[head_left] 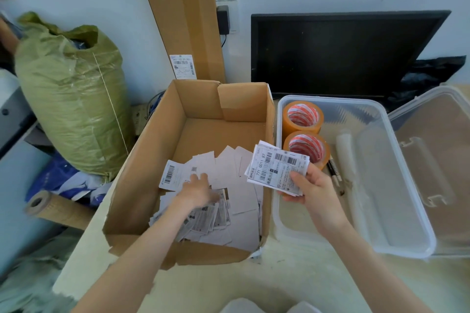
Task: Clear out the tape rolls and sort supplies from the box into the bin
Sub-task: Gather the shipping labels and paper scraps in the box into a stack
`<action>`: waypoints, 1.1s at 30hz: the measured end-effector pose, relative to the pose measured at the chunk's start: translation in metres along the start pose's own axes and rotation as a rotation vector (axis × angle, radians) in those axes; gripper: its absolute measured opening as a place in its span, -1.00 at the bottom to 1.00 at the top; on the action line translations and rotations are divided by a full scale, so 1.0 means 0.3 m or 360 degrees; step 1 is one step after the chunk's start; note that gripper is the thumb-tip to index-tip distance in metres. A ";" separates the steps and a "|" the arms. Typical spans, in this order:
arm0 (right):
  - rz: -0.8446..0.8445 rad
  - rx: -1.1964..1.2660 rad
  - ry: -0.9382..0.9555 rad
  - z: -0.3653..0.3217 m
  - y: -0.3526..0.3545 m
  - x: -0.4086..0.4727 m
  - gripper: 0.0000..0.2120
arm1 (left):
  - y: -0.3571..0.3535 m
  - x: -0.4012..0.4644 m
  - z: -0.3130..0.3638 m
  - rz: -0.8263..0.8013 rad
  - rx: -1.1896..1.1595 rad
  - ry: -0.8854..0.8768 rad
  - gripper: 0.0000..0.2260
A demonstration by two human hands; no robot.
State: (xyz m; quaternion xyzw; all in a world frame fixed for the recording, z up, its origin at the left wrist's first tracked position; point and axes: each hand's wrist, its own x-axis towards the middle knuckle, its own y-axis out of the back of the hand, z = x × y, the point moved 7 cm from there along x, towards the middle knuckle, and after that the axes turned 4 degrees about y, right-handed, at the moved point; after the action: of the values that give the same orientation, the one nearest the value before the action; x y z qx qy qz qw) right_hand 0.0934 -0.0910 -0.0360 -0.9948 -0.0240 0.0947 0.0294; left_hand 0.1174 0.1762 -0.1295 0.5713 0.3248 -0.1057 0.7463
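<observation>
An open cardboard box (142,180) holds a scattered heap of white shipping labels (229,201). My left hand (197,189) reaches down into the box and lies on the labels, fingers spread. My right hand (309,185) grips a stack of printed labels (277,169) over the gap between the box and the clear plastic bin (407,185). Two tan tape rolls, one (302,117) behind the other (307,147), stand in the bin's far left corner, beside pens (334,171) and a white roll (343,145).
The bin's clear lid (437,160) leans at the right. A black monitor (338,53) stands behind the bin. A tall cardboard sheet (183,15) leans on the wall. A green woven sack (71,94) and a cardboard tube (53,207) sit left of the table.
</observation>
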 end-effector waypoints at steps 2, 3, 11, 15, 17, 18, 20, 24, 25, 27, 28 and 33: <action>0.0017 0.0009 -0.0009 0.009 0.002 -0.001 -0.71 | -0.080 0.018 0.008 -0.0133 0.0243 -0.0036 -0.28; 0.0026 0.0007 -0.0005 0.009 0.004 -0.001 -0.71 | -0.110 0.022 0.017 -0.0152 0.0335 -0.0077 -0.27; 0.0041 -0.0006 0.0034 -0.002 -0.004 -0.009 -0.73 | -0.116 0.054 0.023 -0.0034 0.0470 -0.0628 -0.18; 0.0032 0.0007 0.0043 -0.005 -0.005 -0.011 -0.72 | -0.113 0.069 -0.039 -0.0060 0.0440 -0.0703 -0.31; 0.0039 0.0030 0.0048 -0.008 -0.006 -0.012 -0.72 | -0.114 0.069 -0.066 -0.0045 0.0413 -0.0691 -0.42; 0.0048 0.0043 0.0052 -0.010 -0.006 -0.011 -0.72 | -0.114 0.066 -0.073 -0.0041 0.0435 -0.0684 -0.46; 0.0054 0.0060 0.0062 -0.014 -0.007 -0.013 -0.72 | -0.115 0.061 -0.080 -0.0064 0.0495 -0.0645 -0.52; 0.0048 0.0057 0.0072 -0.018 -0.007 -0.017 -0.73 | -0.091 0.048 -0.071 -0.0128 0.0378 -0.0591 -0.79; 0.0048 0.0052 0.0068 -0.017 -0.007 -0.017 -0.73 | -0.077 0.046 -0.065 -0.0113 0.0353 -0.0607 -0.88; 0.0038 0.0043 0.0069 -0.017 -0.008 -0.018 -0.73 | -0.038 0.032 -0.045 -0.0064 0.0194 -0.0643 -0.85; 0.0041 0.0041 0.0071 -0.017 -0.008 -0.018 -0.73 | -0.012 0.023 -0.030 -0.0049 0.0029 -0.0659 -0.76; 0.0163 -0.0035 0.0154 -0.017 0.012 -0.015 -0.75 | 0.191 -0.070 0.063 0.0219 -0.0794 -0.0769 -0.76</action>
State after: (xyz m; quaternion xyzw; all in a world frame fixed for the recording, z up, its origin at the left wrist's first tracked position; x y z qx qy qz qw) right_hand 0.0902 -0.0949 -0.0304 -0.9984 0.0274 0.0477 0.0148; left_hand 0.1384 0.1727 -0.0693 0.3504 0.1154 -0.1048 0.9236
